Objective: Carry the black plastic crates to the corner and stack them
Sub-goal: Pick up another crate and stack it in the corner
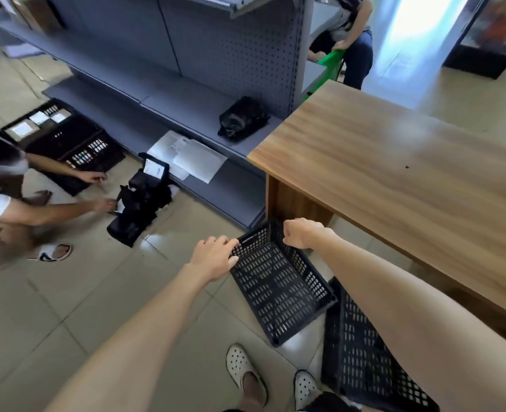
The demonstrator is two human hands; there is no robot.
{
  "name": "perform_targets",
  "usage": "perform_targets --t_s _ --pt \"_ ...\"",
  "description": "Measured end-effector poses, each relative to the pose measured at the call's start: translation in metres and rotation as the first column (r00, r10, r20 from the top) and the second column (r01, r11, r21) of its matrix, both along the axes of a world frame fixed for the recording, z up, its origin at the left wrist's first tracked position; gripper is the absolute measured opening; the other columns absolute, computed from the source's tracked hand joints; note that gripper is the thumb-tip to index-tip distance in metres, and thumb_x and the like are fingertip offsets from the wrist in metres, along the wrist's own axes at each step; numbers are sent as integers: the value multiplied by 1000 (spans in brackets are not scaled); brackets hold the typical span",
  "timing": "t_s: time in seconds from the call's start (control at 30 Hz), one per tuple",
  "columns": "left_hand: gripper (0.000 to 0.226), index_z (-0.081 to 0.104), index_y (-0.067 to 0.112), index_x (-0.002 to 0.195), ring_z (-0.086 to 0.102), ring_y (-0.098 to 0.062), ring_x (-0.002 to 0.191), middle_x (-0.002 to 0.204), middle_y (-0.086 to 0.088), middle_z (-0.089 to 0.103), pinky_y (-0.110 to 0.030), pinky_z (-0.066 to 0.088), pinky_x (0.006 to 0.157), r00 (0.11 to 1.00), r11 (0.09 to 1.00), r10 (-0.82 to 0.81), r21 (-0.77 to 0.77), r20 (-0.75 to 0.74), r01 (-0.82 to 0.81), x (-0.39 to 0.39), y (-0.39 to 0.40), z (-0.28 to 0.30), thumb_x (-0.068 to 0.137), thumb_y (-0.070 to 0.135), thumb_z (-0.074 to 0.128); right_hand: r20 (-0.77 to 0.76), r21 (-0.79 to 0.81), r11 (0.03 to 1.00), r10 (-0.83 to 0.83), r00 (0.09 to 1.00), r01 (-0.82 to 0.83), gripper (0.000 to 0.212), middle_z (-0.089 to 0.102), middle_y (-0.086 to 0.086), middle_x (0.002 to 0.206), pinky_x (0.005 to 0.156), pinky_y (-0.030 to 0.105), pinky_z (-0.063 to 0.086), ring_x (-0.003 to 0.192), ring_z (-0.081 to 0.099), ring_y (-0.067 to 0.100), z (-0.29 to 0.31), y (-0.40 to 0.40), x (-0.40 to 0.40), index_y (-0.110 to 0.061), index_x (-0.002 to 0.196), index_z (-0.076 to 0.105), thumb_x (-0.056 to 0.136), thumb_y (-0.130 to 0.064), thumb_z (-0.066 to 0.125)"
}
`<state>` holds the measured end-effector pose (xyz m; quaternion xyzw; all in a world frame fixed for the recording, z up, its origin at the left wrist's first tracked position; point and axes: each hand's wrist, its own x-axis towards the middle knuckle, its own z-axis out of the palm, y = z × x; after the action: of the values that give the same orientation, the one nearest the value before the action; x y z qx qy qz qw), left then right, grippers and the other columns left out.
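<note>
A black perforated plastic crate [278, 283] hangs tilted just above the tiled floor, beside the wooden table. My left hand [214, 257] grips its left rim, fingers curled over the edge. On the far right rim my right hand [300, 233] is closed. A second black crate [361, 358] lies on the floor under my right forearm, partly hidden by it. A third black crate [76, 144], holding small boxes, sits on the floor at the left near a crouching person.
A wooden table [409, 179] fills the right side. Grey pegboard shelving [204, 84] runs along the back, with papers and a black bag on its lowest shelf. A crouching person [4, 209] handles black bags [138, 203] on the floor. Another person sits behind the shelving.
</note>
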<state>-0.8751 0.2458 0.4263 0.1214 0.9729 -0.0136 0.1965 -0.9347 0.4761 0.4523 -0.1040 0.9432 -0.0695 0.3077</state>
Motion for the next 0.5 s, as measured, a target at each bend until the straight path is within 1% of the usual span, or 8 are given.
perform_targets --t_s 0.1,0.17,0.27,0.37,0.43,0.5 --pt "45 41 27 140 50 -28 124 140 -3 49 -40 42 96 1000 999 -3 34 14 2 -29 -11 -11 97 41 39 -35 -51 995 -87 996 86 20 62 6 108 72 36 45 95 59 28 -5 -14 -24 -18 112 57 97 -26 46" --pt "44 42 26 139 50 -28 123 139 -2 50 -40 42 95 1000 998 8 64 18 -9 -41 -15 -26 97 37 39 -64 -86 988 -131 989 125 14 62 4 101 69 36 43 87 57 27 -20 -19 -31 -19 102 55 98 -24 43" --pt "43 43 27 139 50 -28 123 139 -2 51 -40 42 94 997 994 33 100 75 -41 -53 -20 -54 96 30 40 -74 -69 988 -141 987 136 12 63 4 100 68 35 43 82 55 26 -51 -18 -38 -23 91 50 97 -22 40" --pt "45 42 26 140 50 -28 124 141 -2 49 -41 41 95 987 988 84 113 140 -101 -62 -23 -82 94 26 42 11 14 992 -128 992 127 17 64 6 104 70 35 43 87 58 30 -85 -12 -56 -21 96 55 95 -21 38" --pt "45 44 25 138 51 -29 123 140 -2 51 -42 41 95 981 982 129 119 145 -146 -73 -23 -100 93 24 43 40 26 991 -133 990 132 22 64 7 106 71 35 45 94 61 32 -105 -11 -71 -19 104 58 95 -21 38" --pt "44 46 23 135 52 -30 120 136 -4 54 -42 43 96 970 968 186 138 156 -208 -82 -21 -121 92 23 44 42 16 989 -147 988 146 25 64 8 106 71 36 46 95 61 33 -127 -11 -80 -18 107 59 95 -22 38"
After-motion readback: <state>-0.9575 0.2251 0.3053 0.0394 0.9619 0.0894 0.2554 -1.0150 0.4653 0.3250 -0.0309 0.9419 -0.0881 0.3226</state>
